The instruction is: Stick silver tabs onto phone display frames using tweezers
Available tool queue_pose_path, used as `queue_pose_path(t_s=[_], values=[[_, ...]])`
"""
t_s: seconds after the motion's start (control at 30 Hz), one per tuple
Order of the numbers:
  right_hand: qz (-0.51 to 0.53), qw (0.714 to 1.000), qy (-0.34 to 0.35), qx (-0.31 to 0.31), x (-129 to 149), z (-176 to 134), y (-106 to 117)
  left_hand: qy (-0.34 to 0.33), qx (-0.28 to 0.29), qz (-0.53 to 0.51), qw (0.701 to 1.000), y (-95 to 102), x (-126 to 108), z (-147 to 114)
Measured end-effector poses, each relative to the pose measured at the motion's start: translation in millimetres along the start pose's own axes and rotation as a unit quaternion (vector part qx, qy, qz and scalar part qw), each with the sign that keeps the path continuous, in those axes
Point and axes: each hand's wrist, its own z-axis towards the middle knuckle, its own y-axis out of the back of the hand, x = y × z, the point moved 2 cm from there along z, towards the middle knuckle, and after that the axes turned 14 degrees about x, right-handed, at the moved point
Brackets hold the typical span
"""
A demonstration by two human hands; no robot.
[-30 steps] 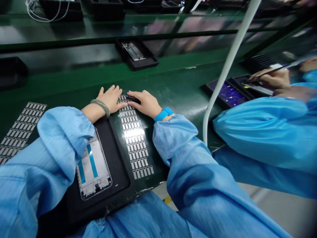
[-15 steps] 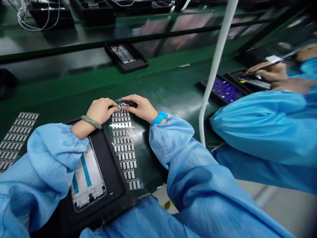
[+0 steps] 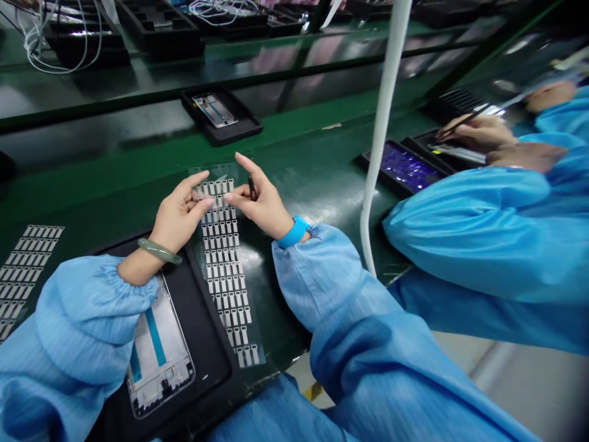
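My left hand [image 3: 177, 212], with a green bangle at the wrist, hovers at the upper left edge of a clear sheet [image 3: 223, 264] of small pale, key-shaped stickers. Its thumb and index finger are apart; the other fingers curl in. At the sheet's upper right, my right hand [image 3: 262, 202] keeps black tweezers [image 3: 252, 188] tucked in its curled fingers, mostly hidden. Its index finger points up and its thumb reaches toward the left thumb. Beneath my left forearm, a phone frame [image 3: 161, 344] with two blue strips lies in a black tray [image 3: 207, 331].
Another sticker sheet [image 3: 30, 270] lies at left. A black tray [image 3: 243, 123] with a phone frame stands farther back. A white pole [image 3: 380, 141] rises at right. Beyond it are a box of purple-blue pieces [image 3: 409, 166] and a co-worker's hands [image 3: 488, 135].
Both hands have loosened from their close pinch at the sheet's top and moved slightly apart, index fingers raised. The tweezers now stand more upright in my right hand. The view has shifted slightly.
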Motion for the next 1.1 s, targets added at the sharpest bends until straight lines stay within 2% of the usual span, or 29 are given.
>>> queue_pose_path(t_s=[0.13, 0.4, 0.57, 0.67, 0.77, 0.83, 1.1], values=[[-0.063, 0.997, 0.033, -0.001, 2.9, -3.4, -0.3, 0.002, -0.008, -0.034, 0.999, -0.3, -5.4, -2.5], [-0.056, 0.997, 0.041, 0.025, 7.1, -5.1, 0.7, 0.031, -0.023, 0.007, 0.999, 6.4, -16.4, -10.7], [-0.202, 0.973, 0.111, -0.013, 16.9, -9.6, 2.5, 0.016, -0.030, 0.074, 0.997, 7.1, -17.7, -12.3], [-0.248, 0.957, 0.148, -0.027, 21.7, -11.7, 3.8, -0.005, -0.028, 0.120, 0.992, 9.7, -19.9, -13.3], [-0.243, 0.957, 0.155, -0.034, 24.8, -12.6, 5.2, -0.033, -0.031, 0.146, 0.988, 12.2, -25.5, -15.4], [-0.221, 0.962, 0.155, -0.036, 26.8, -13.1, 5.1, -0.041, -0.022, 0.126, 0.991, 11.7, -28.9, -17.4], [-0.096, 0.990, 0.091, -0.052, 31.9, -14.0, -1.8, 0.023, -0.015, 0.021, 0.999, 6.9, -28.5, -20.1]])
